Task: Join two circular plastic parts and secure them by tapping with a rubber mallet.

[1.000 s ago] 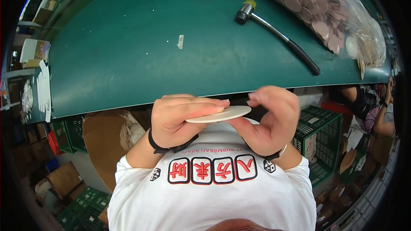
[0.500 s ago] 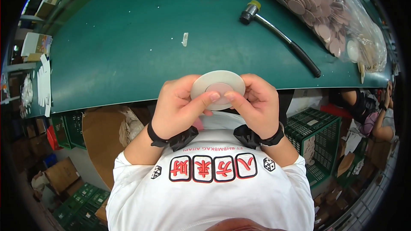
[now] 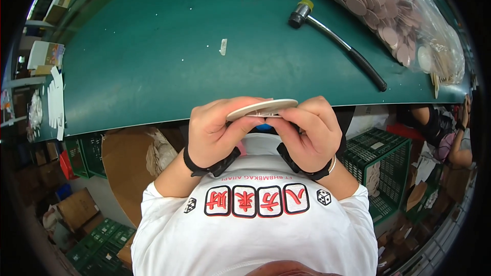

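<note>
Head view: a thin, round, off-white disc [image 3: 266,105], tipped nearly edge-on, its long visible axis running left to right with the right end slightly higher, is clamped by the left hand [image 3: 212,130] and right hand [image 3: 311,135], near the edge of the green table [image 3: 153,71]. Outward, a clear bag [image 3: 447,46] holds pinkish discs [image 3: 356,6]; a green crate [image 3: 395,162] holds pale pieces [image 3: 373,176].

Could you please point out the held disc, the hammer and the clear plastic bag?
Held disc [image 3: 262,107], head view: its visible pale surface.
Hammer [image 3: 365,66], head view: its black grip.
Clear plastic bag [image 3: 443,42], head view: its right side.
</note>
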Demonstrator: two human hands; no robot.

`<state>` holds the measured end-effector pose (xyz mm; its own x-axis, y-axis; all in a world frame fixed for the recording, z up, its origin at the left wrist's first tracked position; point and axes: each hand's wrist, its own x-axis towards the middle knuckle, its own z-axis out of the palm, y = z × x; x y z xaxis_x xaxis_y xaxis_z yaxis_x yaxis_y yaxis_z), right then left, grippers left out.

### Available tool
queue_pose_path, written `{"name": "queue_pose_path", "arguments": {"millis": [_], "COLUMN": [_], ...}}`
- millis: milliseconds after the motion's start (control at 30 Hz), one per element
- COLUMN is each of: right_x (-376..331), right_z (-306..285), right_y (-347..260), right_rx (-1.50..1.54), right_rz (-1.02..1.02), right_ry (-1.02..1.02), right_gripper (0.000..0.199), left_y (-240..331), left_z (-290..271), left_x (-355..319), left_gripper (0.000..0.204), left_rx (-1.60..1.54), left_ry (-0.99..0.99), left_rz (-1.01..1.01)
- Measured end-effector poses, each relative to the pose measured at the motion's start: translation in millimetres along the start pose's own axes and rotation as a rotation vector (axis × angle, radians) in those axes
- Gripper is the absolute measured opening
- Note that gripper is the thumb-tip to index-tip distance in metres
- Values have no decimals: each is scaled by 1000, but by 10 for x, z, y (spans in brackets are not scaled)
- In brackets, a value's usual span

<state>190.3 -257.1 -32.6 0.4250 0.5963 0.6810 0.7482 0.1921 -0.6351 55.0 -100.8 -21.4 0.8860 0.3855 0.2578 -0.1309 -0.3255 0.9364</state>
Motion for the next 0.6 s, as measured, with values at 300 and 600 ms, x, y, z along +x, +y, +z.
{"name": "queue_pose_path", "arguments": {"millis": [300,600], "right_x": [-28,4], "right_z": [-106,-159], "right_y": [-64,-182], "right_rx": [103,118], "right_rz": [50,82], "right_ry": [-36,-49], "right_gripper": [27,26], "left_y": [19,-41], "left_z": [-8,-1], "left_x": [-26,-7], "left_gripper": [21,20], "left_rx": [-50,-78], "left_ry": [-84,-93], "left_rz": [46,253]}}
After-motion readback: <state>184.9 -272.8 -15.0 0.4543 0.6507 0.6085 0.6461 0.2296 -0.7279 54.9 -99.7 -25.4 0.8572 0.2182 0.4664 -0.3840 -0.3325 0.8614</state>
